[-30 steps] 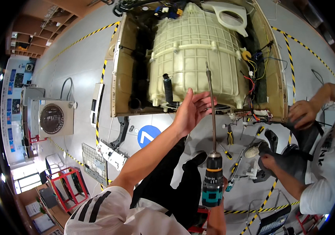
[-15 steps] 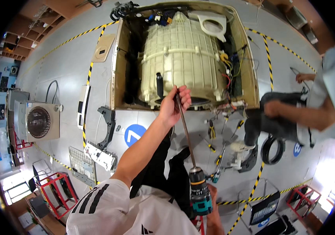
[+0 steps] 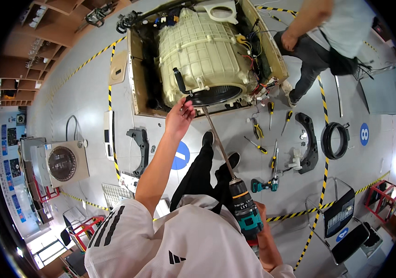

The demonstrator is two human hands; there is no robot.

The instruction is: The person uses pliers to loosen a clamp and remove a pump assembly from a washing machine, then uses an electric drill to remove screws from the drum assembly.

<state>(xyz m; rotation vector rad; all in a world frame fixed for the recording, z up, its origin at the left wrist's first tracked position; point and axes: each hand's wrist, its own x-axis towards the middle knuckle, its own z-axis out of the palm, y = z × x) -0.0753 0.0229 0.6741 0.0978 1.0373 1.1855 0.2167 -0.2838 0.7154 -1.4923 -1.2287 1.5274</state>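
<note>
Across the top of the view, an open tan cabinet [image 3: 270, 51] is seen, with a cream ribbed tub [image 3: 198, 55] set inside and its dark round opening [image 3: 216, 95] turned toward the wearer. Off to the right, a black ring [image 3: 326, 141] is laid on the floor [image 3: 309, 199]. Lower down, a teal-and-black drill [image 3: 245, 208] is held in the right hand [image 3: 262, 214], fingers mostly hidden behind it. Its long bit [image 3: 218, 141] is slanted up-left, tip near the cabinet's lower edge; contact can't be told. The left hand [image 3: 179, 119] is raised beside the opening, fingers curled, gaps narrow; whether anything is pinched can't be told. Just above, a black hose [image 3: 179, 79] is seen against the tub. Yellow-handled pliers [image 3: 257, 130] are seen right of the bit.
</note>
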